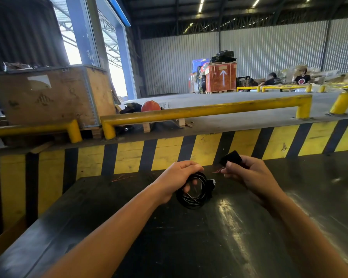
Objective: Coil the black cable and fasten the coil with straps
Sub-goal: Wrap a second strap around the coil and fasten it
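Left hand point(176, 178) curled shut round glossy black cable point(195, 192), wound in round multi-loop coil, held just above dark scuffed shiny tabletop point(219, 237). Right hand point(247, 173) closed, pinching matte black fabric strap point(231, 158), flat and squarish, raised near coil, apart from it. Beyond table edge: yellow-black striped barrier point(169, 151).

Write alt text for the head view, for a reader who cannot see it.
A person's left hand grips a coiled black cable just above a dark worktable, while the right hand pinches a black strap beside it. Behind the table runs a yellow-and-black striped barrier in a warehouse.
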The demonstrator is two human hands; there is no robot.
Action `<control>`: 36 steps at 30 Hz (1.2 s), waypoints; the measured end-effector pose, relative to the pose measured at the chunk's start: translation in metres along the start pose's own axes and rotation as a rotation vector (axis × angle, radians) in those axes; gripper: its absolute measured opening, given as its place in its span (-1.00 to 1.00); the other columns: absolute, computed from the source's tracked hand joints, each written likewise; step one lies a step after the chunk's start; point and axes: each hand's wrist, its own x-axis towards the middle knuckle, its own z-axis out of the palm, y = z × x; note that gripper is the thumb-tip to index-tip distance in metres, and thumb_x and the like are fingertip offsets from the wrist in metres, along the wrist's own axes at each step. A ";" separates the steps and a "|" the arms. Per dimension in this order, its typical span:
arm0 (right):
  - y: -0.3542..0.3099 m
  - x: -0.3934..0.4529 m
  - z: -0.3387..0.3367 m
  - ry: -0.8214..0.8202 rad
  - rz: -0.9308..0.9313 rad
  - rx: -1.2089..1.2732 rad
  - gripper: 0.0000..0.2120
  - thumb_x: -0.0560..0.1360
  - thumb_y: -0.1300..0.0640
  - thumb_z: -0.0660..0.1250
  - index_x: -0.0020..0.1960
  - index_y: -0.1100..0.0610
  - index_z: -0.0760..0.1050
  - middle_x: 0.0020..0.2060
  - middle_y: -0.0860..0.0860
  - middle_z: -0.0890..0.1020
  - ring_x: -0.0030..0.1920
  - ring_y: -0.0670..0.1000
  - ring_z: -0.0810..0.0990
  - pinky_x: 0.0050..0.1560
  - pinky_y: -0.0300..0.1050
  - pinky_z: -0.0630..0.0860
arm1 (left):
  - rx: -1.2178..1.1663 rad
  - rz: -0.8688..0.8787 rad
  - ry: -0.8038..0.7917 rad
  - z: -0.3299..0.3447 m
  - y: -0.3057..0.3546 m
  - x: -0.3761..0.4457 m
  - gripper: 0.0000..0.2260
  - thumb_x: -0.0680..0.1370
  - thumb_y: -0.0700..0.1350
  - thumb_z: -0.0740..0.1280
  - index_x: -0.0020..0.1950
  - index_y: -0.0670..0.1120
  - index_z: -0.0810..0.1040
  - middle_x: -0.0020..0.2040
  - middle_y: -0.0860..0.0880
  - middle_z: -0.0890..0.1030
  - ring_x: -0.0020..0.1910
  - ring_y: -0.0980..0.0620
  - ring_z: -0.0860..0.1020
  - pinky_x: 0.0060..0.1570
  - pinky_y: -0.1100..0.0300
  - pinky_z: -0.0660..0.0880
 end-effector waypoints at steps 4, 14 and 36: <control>-0.003 -0.002 0.006 -0.298 -0.113 -0.293 -0.88 0.48 0.21 0.33 -0.02 0.16 0.61 -0.09 0.07 0.68 -0.07 -0.01 0.65 -0.03 -0.15 0.58 | 0.042 -0.074 0.006 -0.001 0.004 0.002 -0.64 0.60 0.07 0.18 0.17 -0.18 0.52 -0.33 0.01 0.47 -0.52 0.16 0.35 -0.45 0.30 0.29; 0.018 0.003 0.020 -0.037 -0.293 -0.503 -0.96 0.44 0.17 0.41 -0.12 0.12 0.59 -0.24 0.00 0.67 -0.23 -0.08 0.65 -0.19 -0.05 0.63 | -0.131 0.026 0.007 -0.008 0.000 -0.001 -0.58 0.45 -0.03 0.43 0.27 -0.07 0.45 0.08 -0.13 0.61 0.06 -0.02 0.59 0.17 0.03 0.51; -0.011 0.023 -0.008 0.139 -0.386 -0.733 -0.96 0.45 0.26 0.40 -0.12 0.17 0.56 -0.37 -0.16 0.53 -0.34 -0.21 0.50 -0.33 -0.47 0.44 | 0.357 0.396 0.141 0.010 -0.014 -0.007 -0.75 0.51 -0.23 0.34 0.18 -0.05 0.52 -0.05 0.13 0.62 0.00 0.20 0.60 0.10 0.28 0.52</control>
